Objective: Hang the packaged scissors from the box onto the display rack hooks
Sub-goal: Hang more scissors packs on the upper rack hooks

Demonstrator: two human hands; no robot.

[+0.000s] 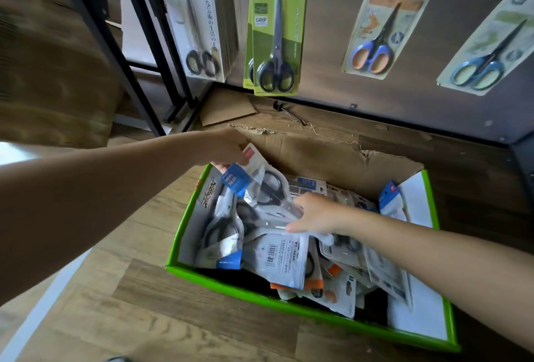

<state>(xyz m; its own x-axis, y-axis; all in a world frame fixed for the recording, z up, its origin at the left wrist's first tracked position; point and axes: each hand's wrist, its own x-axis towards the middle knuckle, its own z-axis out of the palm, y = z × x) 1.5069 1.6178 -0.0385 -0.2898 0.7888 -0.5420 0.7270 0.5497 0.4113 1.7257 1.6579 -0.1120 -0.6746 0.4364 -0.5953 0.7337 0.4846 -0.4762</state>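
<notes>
A green-edged cardboard box (pixel 289 308) on the floor holds several packaged scissors. My left hand (pixel 224 146) grips the top of a small stack of blue-labelled scissor packs (pixel 260 185) at the box's far left corner. My right hand (pixel 313 213) lies on the lower end of those packs, its fingers pinching them over the pile. Above, the display rack (pixel 332 52) carries hung scissor packs on hooks: a white one (pixel 192 20), a green one (pixel 276 32), a pack with blue-orange handles (pixel 383 23) and one with blue-green handles (pixel 491 44).
A loose black hook (pixel 289 113) lies on the rack's bottom board behind the box. A torn cardboard flap (pixel 318 150) stands at the box's far side. Black rack legs (pixel 138 72) rise at the left. Wood-pattern floor surrounds the box.
</notes>
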